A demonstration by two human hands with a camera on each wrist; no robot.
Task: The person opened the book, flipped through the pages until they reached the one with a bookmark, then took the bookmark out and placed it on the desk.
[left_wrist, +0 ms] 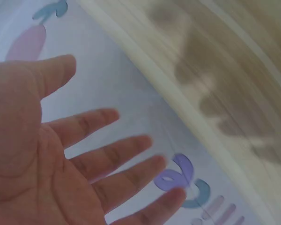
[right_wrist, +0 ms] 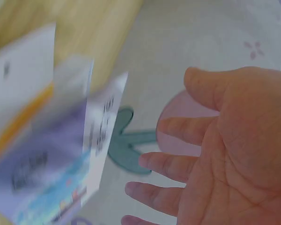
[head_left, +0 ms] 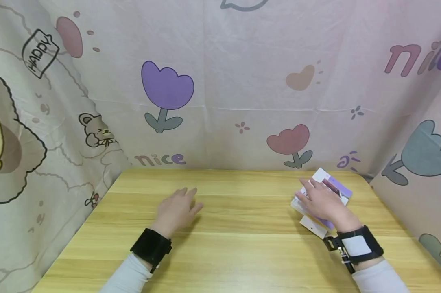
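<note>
My left hand hovers over the left half of the table, fingers spread and holding nothing. Its palm faces the camera in the left wrist view. On the right, my right hand is over a small group of white and purple printed boxes, hiding part of them. In the right wrist view its fingers are extended and apart from the boxes. That view shows a purple box with a blue picture and a white one with an orange stripe. Their exact number and kind cannot be told.
The light wood-grain table stretches between and in front of both hands. Behind it hangs a pale printed cloth with flowers and words, which also covers both sides. Black straps circle both wrists.
</note>
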